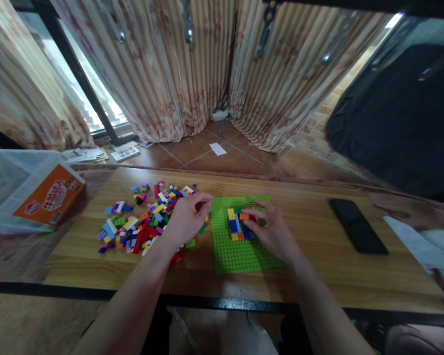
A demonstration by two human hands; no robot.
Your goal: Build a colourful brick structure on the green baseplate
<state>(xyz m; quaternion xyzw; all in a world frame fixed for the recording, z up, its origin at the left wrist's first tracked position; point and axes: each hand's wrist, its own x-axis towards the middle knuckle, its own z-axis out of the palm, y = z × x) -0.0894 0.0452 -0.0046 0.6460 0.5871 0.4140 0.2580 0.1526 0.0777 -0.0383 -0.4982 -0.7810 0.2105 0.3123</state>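
Note:
A green studded baseplate point(229, 259) lies on the table, bearing a low block of toy building bricks point(234, 227) in yellow, blue, orange and other colours. Over its right side is my right hand point(272, 229), with thumb and fingertips closed around an orange brick point(244, 216). Red shows just behind that brick, and the hand covers the block's right edge. My left hand point(187, 219) hovers between the plate and a heap of loose bricks point(144, 229), loosely curled. A gap shows between its thumb and index finger, with nothing visible in it; its other fingers are hidden.
A clear plastic box point(18, 172) with an orange label stands left of the wooden table point(311, 276). On the right are a black phone point(357, 226) and white paper point(410, 236). Papers point(125, 152) lie on the floor beyond, before curtains point(163, 74).

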